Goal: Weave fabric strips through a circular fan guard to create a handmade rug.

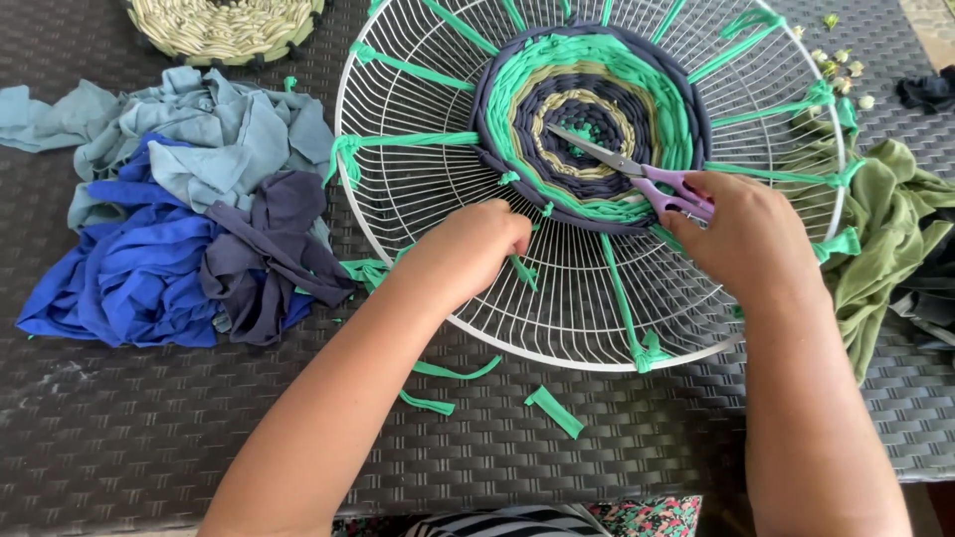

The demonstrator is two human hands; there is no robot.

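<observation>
Right hand (741, 234): knuckles up, fingers through the purple handles of scissors (637, 171), blades lying over the round woven mat (592, 124). Left hand (476, 249): curled shut, pinching a green fabric strip (521, 270) at the mat's lower edge. Mat sits inside a white wire frame (398, 189) on the dark woven counter (119, 428). Cut green scraps (554, 410) lie below the frame.

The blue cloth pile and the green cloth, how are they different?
The blue cloth pile lies left of the white wire grille, in several blues; the green cloth lies at the right, one olive green. The blue pile lies clear of the grille; the green cloth tucks under its rim. Both lie crumpled on the dark woven table.
</observation>
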